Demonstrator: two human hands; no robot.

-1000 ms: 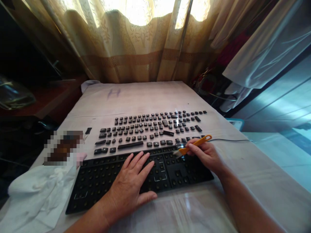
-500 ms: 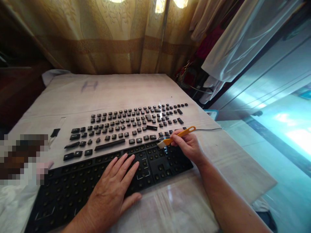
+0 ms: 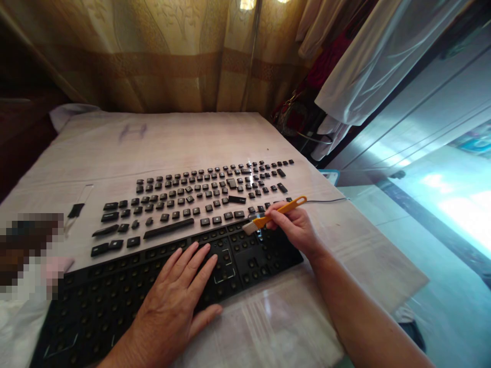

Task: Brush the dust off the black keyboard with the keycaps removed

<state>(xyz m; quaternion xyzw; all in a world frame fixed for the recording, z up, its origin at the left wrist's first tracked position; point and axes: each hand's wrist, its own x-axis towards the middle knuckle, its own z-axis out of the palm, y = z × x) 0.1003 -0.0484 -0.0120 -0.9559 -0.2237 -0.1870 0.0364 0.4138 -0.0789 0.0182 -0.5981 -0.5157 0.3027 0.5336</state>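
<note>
A black keyboard (image 3: pixel 95 306) with its keycaps off lies slantwise across the near part of the table. My left hand (image 3: pixel 176 296) rests flat on its middle, fingers spread, holding nothing. Pinched in my right hand (image 3: pixel 291 225) is a yellow-handled brush (image 3: pixel 261 222), its pale bristles at the keyboard's top edge, right of the middle. Whether the bristles touch the keyboard I cannot tell. Beyond the keyboard, loose black keycaps (image 3: pixel 184 201) lie in rows, with the long spacebar (image 3: pixel 169 228) closest to the keyboard.
A puller tool with a wire loop and black grip (image 3: pixel 75 210) lies at the left. The keyboard's cable (image 3: pixel 326 201) runs off to the right. A pale cover lies over the table (image 3: pixel 184 138). Curtains (image 3: pixel 153 61) hang behind it, and clothes (image 3: pixel 356 76) hang at the right.
The brush has shifted slightly left along the keyboard's top edge in my right hand. My left hand stays flat in place. The whole view has shifted a little.
</note>
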